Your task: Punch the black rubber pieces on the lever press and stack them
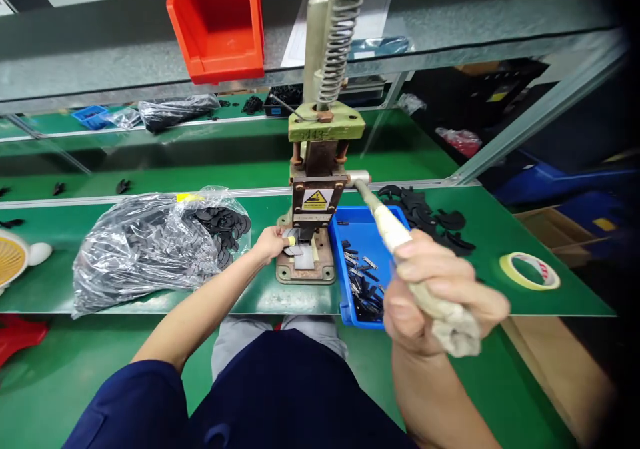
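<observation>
A hand-lever press with a spring on top and a yellow warning label stands on the green bench. My right hand is wrapped round its lever, whose grip is bound in pale tape; it is slightly blurred. At the press base, my left hand pinches a dark curved flat part under the ram, with yellow tape on a finger. Part of that piece is hidden by the fingers and the press. Right of the base sits a blue tray holding small black and metal pieces.
Left of the press lies a clear plastic bag full of black curved parts. More black parts and a tape roll lie to the right. A red bin sits on the metal shelf above; a yellow fan is far left.
</observation>
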Tool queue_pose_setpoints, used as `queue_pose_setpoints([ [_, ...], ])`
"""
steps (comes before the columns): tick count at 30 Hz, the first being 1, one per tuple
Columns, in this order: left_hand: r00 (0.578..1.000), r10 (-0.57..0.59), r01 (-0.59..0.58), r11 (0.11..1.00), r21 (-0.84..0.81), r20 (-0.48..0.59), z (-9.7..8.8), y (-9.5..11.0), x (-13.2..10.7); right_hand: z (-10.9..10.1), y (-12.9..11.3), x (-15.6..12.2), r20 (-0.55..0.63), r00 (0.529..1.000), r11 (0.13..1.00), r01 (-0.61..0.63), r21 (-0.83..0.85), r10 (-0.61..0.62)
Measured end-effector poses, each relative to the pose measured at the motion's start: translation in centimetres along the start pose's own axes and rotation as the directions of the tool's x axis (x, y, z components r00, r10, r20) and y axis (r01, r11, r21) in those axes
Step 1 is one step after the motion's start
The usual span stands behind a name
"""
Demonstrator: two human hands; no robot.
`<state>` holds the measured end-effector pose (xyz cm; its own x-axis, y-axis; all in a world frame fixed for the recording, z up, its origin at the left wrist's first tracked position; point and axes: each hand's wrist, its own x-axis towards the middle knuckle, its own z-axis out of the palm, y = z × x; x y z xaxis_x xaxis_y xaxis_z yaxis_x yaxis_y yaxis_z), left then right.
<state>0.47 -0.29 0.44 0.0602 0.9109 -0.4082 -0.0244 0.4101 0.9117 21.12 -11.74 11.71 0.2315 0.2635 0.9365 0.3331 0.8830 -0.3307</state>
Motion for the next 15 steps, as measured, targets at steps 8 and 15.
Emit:
queue_pose_setpoints([
  [8,1.0,-0.014,0.015,0.986,-0.164,0.004,-2.1,-0.6,-2.8,2.8,0.6,3.8,-0.038,0.988,0.988,-0.151,-0.01,0.15],
  [15,0.923,0.334,-0.33,0.942,-0.052,0.192,-5.8,0.3,-7.1,3.3,0.2,-6.8,0.241,0.461,0.511,-0.83,-0.223,0.854],
])
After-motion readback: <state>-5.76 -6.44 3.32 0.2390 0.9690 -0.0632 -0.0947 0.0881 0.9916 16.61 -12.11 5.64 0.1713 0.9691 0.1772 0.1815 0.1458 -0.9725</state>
